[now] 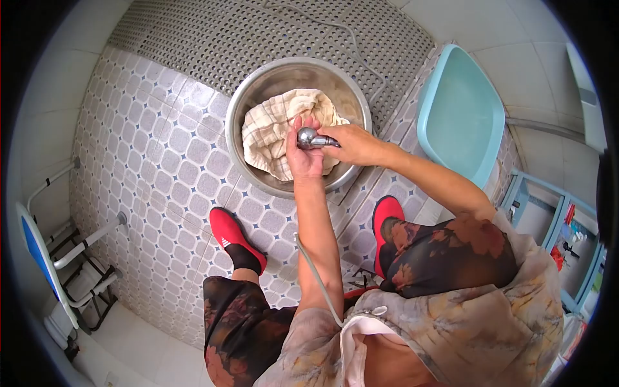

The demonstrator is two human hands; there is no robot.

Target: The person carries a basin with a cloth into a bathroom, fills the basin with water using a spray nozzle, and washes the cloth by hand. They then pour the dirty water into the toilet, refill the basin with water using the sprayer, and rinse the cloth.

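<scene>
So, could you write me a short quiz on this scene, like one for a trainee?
1. Which hand has its grip around the handle of the silver round-headed object?
2. True or false: the checked cloth lies in the metal basin.
3. What colour are the person's shoes: A blue, B red or C green?

Key:
1. The right hand; the left hand is turned palm up.
2. True.
3. B.

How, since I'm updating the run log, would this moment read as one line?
right hand: grips shower head; left hand: open, palm up beneath it; metal basin: holds checked cloth
</scene>
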